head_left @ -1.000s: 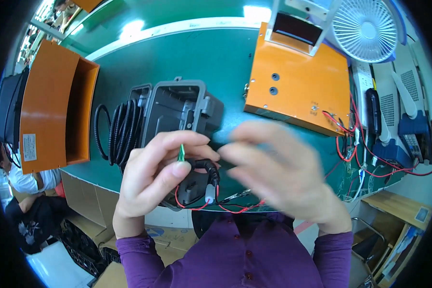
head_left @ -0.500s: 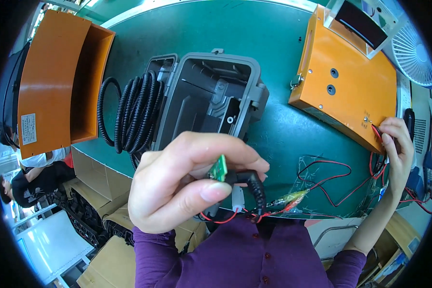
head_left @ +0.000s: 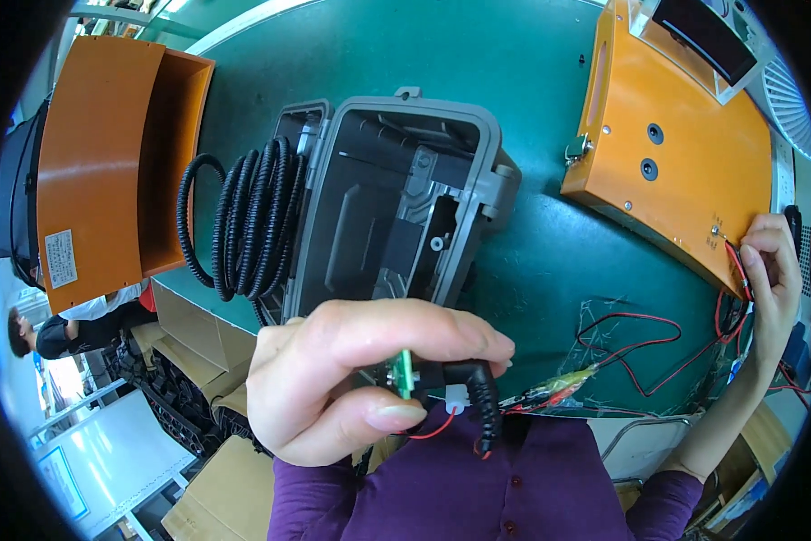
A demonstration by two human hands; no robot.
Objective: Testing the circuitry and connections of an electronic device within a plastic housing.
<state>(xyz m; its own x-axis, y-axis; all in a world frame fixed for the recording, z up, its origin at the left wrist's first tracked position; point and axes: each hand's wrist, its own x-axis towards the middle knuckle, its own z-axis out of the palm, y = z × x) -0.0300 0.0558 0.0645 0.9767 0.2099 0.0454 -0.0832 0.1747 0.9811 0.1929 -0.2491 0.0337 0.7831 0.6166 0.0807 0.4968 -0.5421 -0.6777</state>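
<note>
My left hand (head_left: 333, 379) is in front of the grey case, pinching a small green circuit board (head_left: 405, 373) between thumb and fingers. A black right-angled plug (head_left: 464, 371) with a ribbed cable end sits against the board and points right. Below it, a white connector (head_left: 457, 397) hangs with a red wire. At the near right corner of an orange metal box (head_left: 667, 135), my right hand (head_left: 771, 270) has its fingers closed beside red and black wires (head_left: 737, 266); what they grip is hidden. A small toggle switch (head_left: 718, 232) is close to those fingertips.
An open grey plastic case (head_left: 369, 207) stands mid-table beside a coiled black ribbed cable (head_left: 257, 216). Orange housing (head_left: 90, 171) occupies the left. Taped alligator clips (head_left: 550, 389) lie at the near table edge. A white fan (head_left: 789, 99) is far right; another person (head_left: 72, 329) is beyond the left edge.
The circuit board has turned more edge-on in my left hand, and the black plug's cable end hangs straighter. My right hand stays at the orange box's corner. The whole view has shifted slightly.
</note>
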